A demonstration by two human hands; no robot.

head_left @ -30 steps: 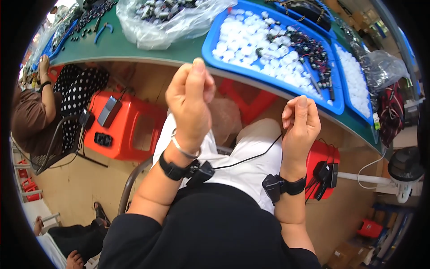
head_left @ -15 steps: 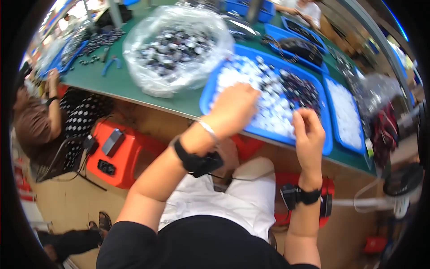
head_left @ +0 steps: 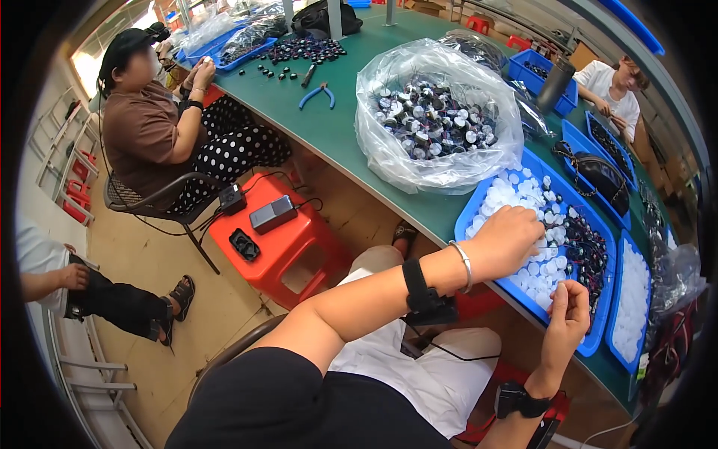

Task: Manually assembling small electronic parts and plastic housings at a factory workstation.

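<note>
My left hand [head_left: 507, 241] is over the front left of a blue tray [head_left: 462, 217], its fingers curled downward. Whatever is in its fingertips is hidden. At the tray's front edge my right hand [head_left: 566, 323] has thumb and fingers pinched together; anything between them is too small to make out. Small white round discs [head_left: 499, 200] lie heaped in the left and front of the tray. Dark round parts with thin wires [head_left: 587, 247] are piled on its right. Behind the tray stands an open clear plastic bag [head_left: 378, 161] full of small round parts with wires.
A second blue tray [head_left: 615, 346] of white pieces stands on the right. Blue pliers [head_left: 318, 96] and scattered dark parts [head_left: 307, 49] lie farther left on the green table [head_left: 396, 198]. A red stool [head_left: 288, 251] holds black devices. A seated person [head_left: 142, 123] works at the left.
The view has swung to the left, so the table's things appear farther right and more of the room's left side shows. Both my hands stay at the same tray, closed in both frames.
</note>
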